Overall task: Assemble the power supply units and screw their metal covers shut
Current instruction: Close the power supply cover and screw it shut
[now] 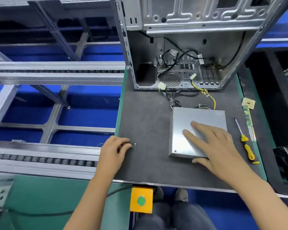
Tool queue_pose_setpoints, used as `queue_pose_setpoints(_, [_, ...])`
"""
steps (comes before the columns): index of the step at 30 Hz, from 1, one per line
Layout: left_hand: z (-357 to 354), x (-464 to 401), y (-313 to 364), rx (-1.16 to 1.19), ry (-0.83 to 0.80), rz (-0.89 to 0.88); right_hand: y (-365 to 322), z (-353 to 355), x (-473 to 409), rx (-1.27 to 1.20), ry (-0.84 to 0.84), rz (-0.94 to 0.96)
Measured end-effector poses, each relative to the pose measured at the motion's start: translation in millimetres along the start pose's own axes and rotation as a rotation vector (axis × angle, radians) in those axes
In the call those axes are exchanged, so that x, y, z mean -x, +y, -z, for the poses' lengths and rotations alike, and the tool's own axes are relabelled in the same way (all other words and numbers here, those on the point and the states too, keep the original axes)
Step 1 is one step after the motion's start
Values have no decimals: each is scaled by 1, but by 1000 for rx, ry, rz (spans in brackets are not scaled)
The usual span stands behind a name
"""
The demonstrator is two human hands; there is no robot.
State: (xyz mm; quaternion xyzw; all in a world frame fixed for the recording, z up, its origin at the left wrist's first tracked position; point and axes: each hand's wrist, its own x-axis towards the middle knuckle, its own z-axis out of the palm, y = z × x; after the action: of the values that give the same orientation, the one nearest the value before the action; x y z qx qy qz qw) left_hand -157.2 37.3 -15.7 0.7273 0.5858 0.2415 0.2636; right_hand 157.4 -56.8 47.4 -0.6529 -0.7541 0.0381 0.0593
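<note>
On the dark worktop (145, 117), toward its right edge, the power supply unit (189, 130) lies flat with the right hand (218, 143) spread on its metal cover, thumb hooked over the near edge. Near the left edge, the left hand (113, 151) curls its fingers at some loose screws (133, 144); whether it pinches one, I cannot tell.

Right hand (218, 143) flat on power supply (188, 130); left hand (114, 150) curled at loose screws (133, 144) on mat (145, 117); screwdriver (244, 140) lies right of unit
</note>
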Motion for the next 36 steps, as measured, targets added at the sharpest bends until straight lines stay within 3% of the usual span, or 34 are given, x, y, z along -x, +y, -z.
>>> queue_pose_setpoints(7, [-15,1,6,-62,-37,-21,8,3,-17,-52,-67,0])
queue_pose_setpoints(9, [-17,-1,7,-60,-36,-15,11,4,-11,-167,-70,-39])
queue_pose_setpoints(12, [-19,-5,10,-86,-51,-24,15,8,2,-366,245,-227])
queue_pose_setpoints(14, [-20,-8,8,-82,-41,-24,30,6,15,-388,490,-459])
queue_pose_setpoints(15, [-20,-8,8,-65,-34,-8,40,4,21,-403,535,-612])
queue_pose_setpoints(16, [-20,-9,8,-42,-30,16,52,0,27,-410,517,-768])
queue_pose_setpoints(18, [-21,-11,9,-6,-24,65,69,-11,38,-366,318,-1001])
queue_pose_setpoints(20, [-24,-13,12,8,-11,89,72,-22,47,-279,99,-1051])
queue_pose_setpoints(23, [-28,-12,20,71,20,146,71,-36,53,-204,129,-979])
queue_pose_setpoints(25, [-30,-13,26,131,38,190,74,-39,52,-188,143,-1028])
queue_pose_setpoints(29, [-36,-15,44,474,22,270,85,-37,55,-166,103,-1053])
queue_pose_setpoints(32, [-40,-16,66,724,-43,302,88,-26,59,-392,330,-1036])
queue_pose_setpoints(36, [-43,-18,103,1001,-144,307,73,7,57,-1101,795,-1053])
